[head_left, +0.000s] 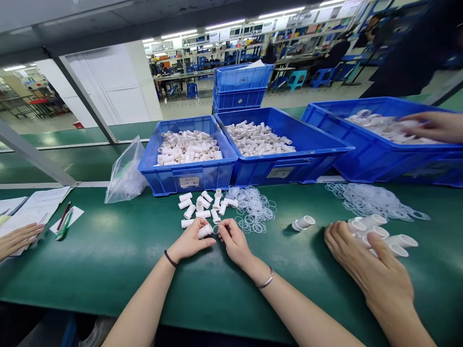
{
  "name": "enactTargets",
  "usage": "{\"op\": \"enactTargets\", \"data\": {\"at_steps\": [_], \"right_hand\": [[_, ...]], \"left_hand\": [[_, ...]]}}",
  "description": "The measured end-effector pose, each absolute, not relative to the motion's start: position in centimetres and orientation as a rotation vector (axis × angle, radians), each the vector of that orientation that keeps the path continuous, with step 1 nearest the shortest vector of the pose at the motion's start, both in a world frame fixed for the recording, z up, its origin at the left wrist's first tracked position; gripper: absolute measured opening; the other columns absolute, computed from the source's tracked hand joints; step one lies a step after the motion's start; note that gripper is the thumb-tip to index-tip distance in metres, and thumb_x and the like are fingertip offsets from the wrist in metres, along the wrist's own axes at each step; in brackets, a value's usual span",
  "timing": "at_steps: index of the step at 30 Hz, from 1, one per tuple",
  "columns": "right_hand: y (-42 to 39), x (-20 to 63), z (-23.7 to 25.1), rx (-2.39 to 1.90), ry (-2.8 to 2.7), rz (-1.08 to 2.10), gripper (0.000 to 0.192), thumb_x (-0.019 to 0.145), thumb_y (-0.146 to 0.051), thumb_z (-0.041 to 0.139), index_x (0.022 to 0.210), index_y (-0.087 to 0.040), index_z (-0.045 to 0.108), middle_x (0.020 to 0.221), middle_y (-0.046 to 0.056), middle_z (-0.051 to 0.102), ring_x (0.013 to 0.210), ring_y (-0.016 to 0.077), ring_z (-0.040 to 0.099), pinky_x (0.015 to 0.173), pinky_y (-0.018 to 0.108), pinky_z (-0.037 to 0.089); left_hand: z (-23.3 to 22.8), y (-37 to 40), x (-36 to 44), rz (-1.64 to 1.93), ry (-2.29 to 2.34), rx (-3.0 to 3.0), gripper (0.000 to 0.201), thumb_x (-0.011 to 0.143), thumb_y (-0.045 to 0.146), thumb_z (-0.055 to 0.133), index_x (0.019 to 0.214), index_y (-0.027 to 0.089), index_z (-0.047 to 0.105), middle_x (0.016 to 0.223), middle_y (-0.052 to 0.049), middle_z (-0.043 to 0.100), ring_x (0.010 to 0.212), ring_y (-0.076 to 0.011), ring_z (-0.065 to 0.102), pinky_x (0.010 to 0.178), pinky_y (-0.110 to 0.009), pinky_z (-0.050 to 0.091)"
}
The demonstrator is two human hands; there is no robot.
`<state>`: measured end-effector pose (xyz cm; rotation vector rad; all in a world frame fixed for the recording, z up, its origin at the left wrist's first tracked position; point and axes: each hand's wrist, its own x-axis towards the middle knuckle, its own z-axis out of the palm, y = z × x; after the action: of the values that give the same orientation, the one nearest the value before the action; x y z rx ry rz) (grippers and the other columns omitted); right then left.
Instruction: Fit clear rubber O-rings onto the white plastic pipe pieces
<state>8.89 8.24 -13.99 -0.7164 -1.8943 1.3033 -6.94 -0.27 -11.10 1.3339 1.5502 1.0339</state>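
Observation:
My left hand is closed around a short white plastic pipe fitting. Close beside it, my right hand pinches a thin clear ring at the fitting's end; whether the ring touches the fitting I cannot tell. Just beyond my hands, several white fittings lie loose on the green tabletop. To their right is a flat pile of clear rings.
Blue bins of white fittings stand behind. At right, a co-worker's hand gathers larger white tubes; another hand reaches into a bin. A single tube, a plastic bag, pens and a person's hand on papers are around.

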Motion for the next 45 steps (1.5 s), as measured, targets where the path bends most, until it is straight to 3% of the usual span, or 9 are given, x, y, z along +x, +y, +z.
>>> {"op": "enactTargets", "data": {"at_steps": [2, 7, 13, 24, 30, 40, 45], "right_hand": [[8.1, 8.9, -13.7, -0.7, -1.963, 1.226, 0.023, 0.095, -0.04, 0.042, 0.086, -0.021, 0.05, 0.075, 0.001, 0.056, 0.064, 0.0144, 0.054, 0.062, 0.027, 0.045], [8.0, 8.7, -13.5, -0.736, -2.076, 1.105, 0.016, 0.094, -0.033, 0.043, 0.087, -0.021, 0.052, 0.079, 0.003, 0.06, 0.068, 0.0157, 0.056, 0.064, 0.028, 0.045], [8.2, 8.7, -13.5, -0.692, -2.193, 1.023, 0.013, 0.093, -0.025, 0.04, 0.085, -0.021, 0.05, 0.081, 0.004, 0.06, 0.075, 0.018, 0.057, 0.069, 0.031, 0.045], [8.7, 8.5, -14.0, -0.73, -2.074, 1.424, 0.018, 0.095, -0.035, 0.037, 0.092, -0.022, 0.048, 0.068, -0.003, 0.053, 0.055, 0.0131, 0.052, 0.056, 0.027, 0.045], [8.6, 8.6, -14.2, -0.743, -1.95, 1.45, 0.022, 0.095, -0.041, 0.038, 0.098, -0.021, 0.049, 0.071, -0.001, 0.056, 0.056, 0.0133, 0.053, 0.054, 0.026, 0.047], [8.6, 8.7, -13.8, -0.73, -2.005, 1.153, 0.024, 0.089, -0.041, 0.053, 0.099, -0.019, 0.052, 0.08, 0.004, 0.062, 0.065, 0.0156, 0.059, 0.061, 0.029, 0.051], [9.6, 9.1, -13.7, -0.732, -2.033, 0.882, 0.015, 0.093, -0.033, 0.046, 0.094, -0.02, 0.055, 0.087, 0.007, 0.06, 0.078, 0.0189, 0.058, 0.067, 0.032, 0.051]], "left_hand": [[-11.2, -0.3, -6.6, 1.015, 1.617, 1.38, 0.044, 0.073, 0.037, 0.073, 0.104, 0.02, 0.046, 0.095, -0.001, 0.053, 0.082, -0.0164, 0.049, 0.073, -0.028, 0.041], [-11.2, -0.3, -6.1, 1.052, 1.686, 1.449, 0.019, 0.088, 0.036, 0.054, 0.096, 0.021, 0.048, 0.097, -0.004, 0.055, 0.089, -0.0195, 0.052, 0.081, -0.032, 0.041], [-10.6, -0.5, -6.4, 0.898, 1.616, 1.602, 0.015, 0.082, 0.027, 0.059, 0.092, 0.02, 0.05, 0.085, -0.002, 0.058, 0.074, -0.018, 0.051, 0.067, -0.03, 0.039], [-12.1, -0.1, -5.5, 1.325, 1.398, 1.343, 0.03, 0.087, 0.039, 0.057, 0.108, 0.019, 0.049, 0.104, -0.007, 0.054, 0.094, -0.0195, 0.052, 0.084, -0.032, 0.042], [-11.9, 0.2, -5.2, 1.292, 1.315, 1.169, 0.037, 0.093, 0.053, 0.04, 0.1, 0.018, 0.047, 0.08, -0.001, 0.055, 0.062, -0.0112, 0.047, 0.059, -0.025, 0.039], [-12.3, 0.2, -5.0, 1.305, 1.388, 1.113, 0.038, 0.092, 0.056, 0.039, 0.095, 0.019, 0.045, 0.075, 0.003, 0.048, 0.057, -0.0093, 0.044, 0.055, -0.023, 0.039], [-12.1, 0.2, -5.1, 1.269, 1.449, 1.042, 0.034, 0.089, 0.053, 0.045, 0.09, 0.019, 0.044, 0.068, 0.005, 0.047, 0.052, -0.0083, 0.041, 0.052, -0.023, 0.034]]}}
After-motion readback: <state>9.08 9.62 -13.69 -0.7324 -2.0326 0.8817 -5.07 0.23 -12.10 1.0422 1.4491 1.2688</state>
